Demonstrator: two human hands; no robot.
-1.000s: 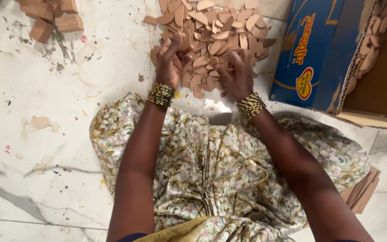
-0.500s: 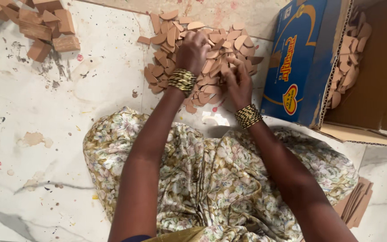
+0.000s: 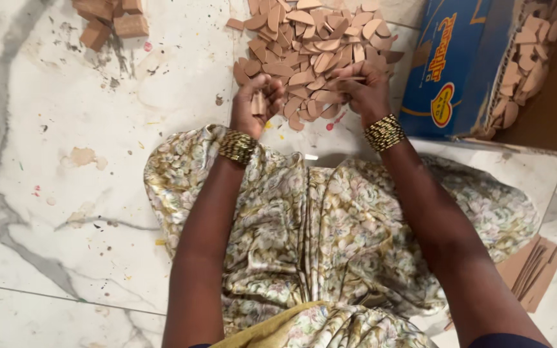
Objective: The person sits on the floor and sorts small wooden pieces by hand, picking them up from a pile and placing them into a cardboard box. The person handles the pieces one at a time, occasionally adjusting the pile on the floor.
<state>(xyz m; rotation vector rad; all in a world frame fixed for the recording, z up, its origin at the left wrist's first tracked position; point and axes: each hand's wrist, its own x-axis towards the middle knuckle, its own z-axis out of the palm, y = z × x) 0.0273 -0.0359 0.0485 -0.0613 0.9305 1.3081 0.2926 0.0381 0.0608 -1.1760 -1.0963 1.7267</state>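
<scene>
The left hand (image 3: 256, 103) is pinching a small stack of brown cardboard pieces (image 3: 258, 103). The right hand (image 3: 362, 87) is curling around more at the near edge of the pile (image 3: 317, 45) on the marble floor (image 3: 66, 193), beside a blue box (image 3: 459, 71).

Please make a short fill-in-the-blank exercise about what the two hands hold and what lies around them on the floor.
1. The left hand holds a small stack of flat brown ____.
2. Each wrist carries a band of ____-coloured bangles.
3. The pile of pieces lies on a white ____ floor.
4. The blue cardboard box stands at the side of the ____ hand.

Missing words: pieces; gold; marble; right
</scene>
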